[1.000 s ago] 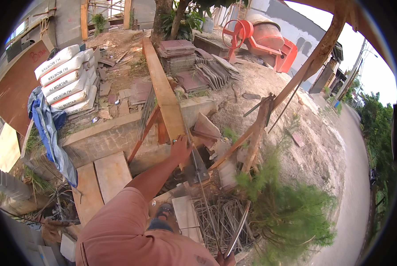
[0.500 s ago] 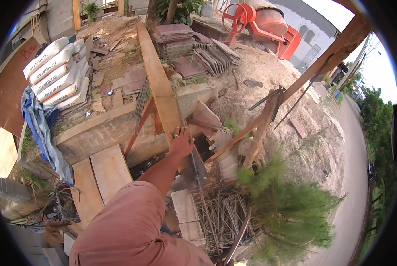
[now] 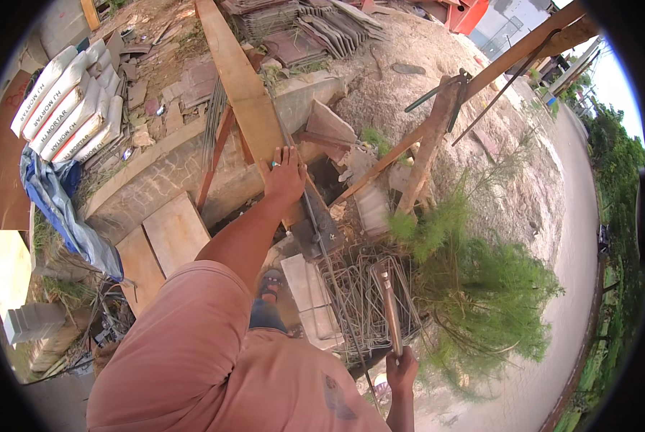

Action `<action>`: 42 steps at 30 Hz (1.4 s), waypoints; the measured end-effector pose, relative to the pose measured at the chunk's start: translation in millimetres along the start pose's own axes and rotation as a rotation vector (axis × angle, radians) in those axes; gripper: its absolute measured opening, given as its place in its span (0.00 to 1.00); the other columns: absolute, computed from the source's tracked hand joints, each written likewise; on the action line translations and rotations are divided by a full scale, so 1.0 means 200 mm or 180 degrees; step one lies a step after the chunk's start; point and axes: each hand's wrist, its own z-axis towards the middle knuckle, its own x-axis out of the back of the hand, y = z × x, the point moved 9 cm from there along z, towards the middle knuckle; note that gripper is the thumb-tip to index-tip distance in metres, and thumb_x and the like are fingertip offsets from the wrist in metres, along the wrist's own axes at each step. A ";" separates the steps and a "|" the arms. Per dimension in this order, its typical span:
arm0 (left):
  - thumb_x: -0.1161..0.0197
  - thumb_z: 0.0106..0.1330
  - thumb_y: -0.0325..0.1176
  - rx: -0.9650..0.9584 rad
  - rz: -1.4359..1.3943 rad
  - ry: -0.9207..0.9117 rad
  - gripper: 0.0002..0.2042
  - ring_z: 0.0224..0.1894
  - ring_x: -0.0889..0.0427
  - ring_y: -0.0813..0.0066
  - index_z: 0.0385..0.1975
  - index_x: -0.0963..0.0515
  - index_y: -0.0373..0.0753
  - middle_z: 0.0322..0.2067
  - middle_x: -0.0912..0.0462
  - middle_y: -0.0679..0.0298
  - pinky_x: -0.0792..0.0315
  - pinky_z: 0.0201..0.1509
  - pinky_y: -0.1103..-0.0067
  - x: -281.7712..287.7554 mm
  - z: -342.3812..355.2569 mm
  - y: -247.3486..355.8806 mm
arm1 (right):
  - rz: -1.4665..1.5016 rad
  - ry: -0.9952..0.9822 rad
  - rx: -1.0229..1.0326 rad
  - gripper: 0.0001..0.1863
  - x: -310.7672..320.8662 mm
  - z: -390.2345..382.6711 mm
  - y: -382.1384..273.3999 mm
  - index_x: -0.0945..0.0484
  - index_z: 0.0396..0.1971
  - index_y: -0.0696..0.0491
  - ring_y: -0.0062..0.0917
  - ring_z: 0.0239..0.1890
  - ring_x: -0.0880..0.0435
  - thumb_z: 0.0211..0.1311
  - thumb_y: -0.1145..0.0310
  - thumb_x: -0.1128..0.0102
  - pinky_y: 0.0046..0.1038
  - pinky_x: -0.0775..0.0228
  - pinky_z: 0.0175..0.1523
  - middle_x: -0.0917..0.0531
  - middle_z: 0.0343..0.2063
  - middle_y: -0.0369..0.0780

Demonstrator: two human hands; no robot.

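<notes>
My left hand [image 3: 286, 175] lies on a long wooden plank [image 3: 243, 86], fingers stretched forward and a ring on one of them. A thin steel rod [image 3: 314, 219] runs along the plank's right edge beside and partly under that hand, then on toward my body. Below the hand, a dark metal plate [image 3: 324, 236] sits at the plank's near end, with the rod crossing it. My right hand [image 3: 402, 369] is closed around the lower end of a brownish metal bar [image 3: 390, 306], which points away from me over a pile of bent wire stirrups [image 3: 358, 288].
Pale boards [image 3: 312, 302] lie left of the stirrups. A leafy green bush [image 3: 481, 288] stands to the right. Crossed timbers [image 3: 427, 151] rise before a sand heap [image 3: 409, 101]. White sacks [image 3: 70, 108] are stacked at left, above a blue tarp [image 3: 67, 209]. A low concrete wall [image 3: 150, 173] passes under the plank.
My right hand has come up into view, raising the metal bar over the stirrups. My left hand stays on the plank. The view has tilted downward, showing my foot.
</notes>
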 end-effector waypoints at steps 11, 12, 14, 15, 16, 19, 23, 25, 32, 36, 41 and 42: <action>0.59 0.71 0.47 0.0135 0.0022 -0.0018 0.29 0.73 0.52 0.63 0.69 0.47 0.40 0.69 0.44 0.61 0.63 0.71 0.48 0.06 -0.03 -0.07 | -0.1293 -0.0864 0.0508 0.16 -0.19 0.72 -0.09 0.25 0.20 0.53 0.47 0.23 0.21 0.47 0.55 0.33 0.41 0.32 0.29 0.21 0.17 0.47; 0.59 0.71 0.47 0.0102 -0.0004 -0.0047 0.29 0.73 0.53 0.63 0.69 0.47 0.40 0.69 0.44 0.61 0.65 0.71 0.48 0.04 -0.02 -0.05 | -0.1309 -0.0961 0.0566 0.15 -0.20 0.79 -0.07 0.25 0.19 0.53 0.46 0.23 0.21 0.45 0.57 0.33 0.42 0.31 0.29 0.21 0.17 0.47; 0.59 0.71 0.47 0.0072 0.0000 -0.0076 0.29 0.73 0.53 0.64 0.69 0.47 0.40 0.69 0.45 0.61 0.65 0.71 0.48 0.02 -0.01 -0.02 | -0.1429 -0.0881 0.0912 0.12 -0.19 0.90 -0.08 0.26 0.18 0.52 0.45 0.23 0.21 0.44 0.61 0.35 0.43 0.30 0.30 0.21 0.17 0.47; 0.59 0.71 0.47 0.0076 0.0006 -0.0078 0.29 0.73 0.53 0.64 0.68 0.46 0.40 0.69 0.45 0.61 0.65 0.72 0.48 0.01 -0.01 -0.02 | -0.1460 -0.0892 0.1048 0.11 -0.20 0.96 -0.07 0.26 0.19 0.52 0.45 0.23 0.21 0.44 0.62 0.36 0.43 0.30 0.30 0.21 0.17 0.47; 0.59 0.71 0.47 0.0075 -0.0006 -0.0065 0.28 0.73 0.53 0.64 0.68 0.46 0.40 0.69 0.45 0.61 0.65 0.72 0.48 0.01 -0.01 -0.02 | -0.1584 -0.0839 0.1195 0.10 -0.20 1.02 -0.08 0.26 0.19 0.52 0.45 0.24 0.21 0.44 0.63 0.36 0.43 0.30 0.31 0.21 0.18 0.47; 0.60 0.71 0.46 0.0079 -0.0031 -0.0041 0.28 0.73 0.52 0.64 0.68 0.46 0.41 0.69 0.45 0.61 0.65 0.71 0.48 0.01 -0.02 -0.02 | -0.1762 -0.0855 0.1529 0.07 -0.23 1.19 -0.13 0.26 0.21 0.51 0.44 0.25 0.21 0.41 0.68 0.38 0.44 0.29 0.34 0.21 0.20 0.46; 0.58 0.71 0.45 0.0067 -0.0041 -0.0060 0.28 0.73 0.52 0.63 0.69 0.48 0.41 0.69 0.45 0.60 0.64 0.71 0.48 0.02 -0.02 -0.01 | -0.1962 -0.1136 0.1685 0.05 -0.28 1.38 -0.24 0.24 0.22 0.52 0.44 0.28 0.20 0.42 0.70 0.40 0.44 0.29 0.35 0.21 0.21 0.46; 0.58 0.71 0.44 0.0040 -0.0056 -0.0058 0.28 0.73 0.52 0.63 0.69 0.49 0.42 0.69 0.45 0.59 0.64 0.71 0.48 0.02 -0.02 -0.01 | -0.2003 -0.1199 0.1794 0.04 -0.31 1.45 -0.28 0.23 0.23 0.52 0.44 0.29 0.20 0.43 0.70 0.40 0.44 0.29 0.37 0.20 0.22 0.46; 0.59 0.71 0.43 0.0016 -0.0067 -0.0064 0.28 0.73 0.51 0.63 0.71 0.51 0.47 0.69 0.45 0.56 0.65 0.71 0.46 0.00 -0.01 -0.04 | -0.2124 -0.1416 0.1913 0.05 -0.37 1.59 -0.43 0.21 0.25 0.52 0.44 0.31 0.20 0.46 0.70 0.42 0.44 0.29 0.42 0.20 0.22 0.46; 0.60 0.71 0.43 -0.0048 -0.0045 -0.0156 0.28 0.73 0.51 0.62 0.71 0.52 0.47 0.69 0.45 0.55 0.65 0.71 0.46 0.04 -0.03 0.00 | -0.2192 -0.1402 0.1785 0.04 -0.39 1.57 -0.31 0.22 0.24 0.52 0.45 0.31 0.20 0.46 0.71 0.42 0.45 0.29 0.41 0.20 0.23 0.46; 0.59 0.71 0.42 -0.0040 -0.0034 0.0013 0.27 0.72 0.50 0.61 0.70 0.50 0.47 0.68 0.43 0.55 0.61 0.70 0.47 0.03 -0.03 -0.01 | -0.2136 -0.1088 0.1562 0.04 -0.35 1.44 -0.26 0.24 0.25 0.53 0.44 0.33 0.20 0.46 0.72 0.43 0.45 0.30 0.42 0.20 0.24 0.46; 0.59 0.71 0.42 -0.0029 -0.0033 0.0038 0.27 0.72 0.50 0.61 0.70 0.49 0.47 0.68 0.43 0.55 0.61 0.70 0.47 0.03 -0.02 -0.01 | -0.2088 -0.1053 0.1536 0.04 -0.34 1.42 -0.28 0.24 0.25 0.53 0.44 0.33 0.20 0.46 0.72 0.43 0.45 0.31 0.43 0.20 0.25 0.46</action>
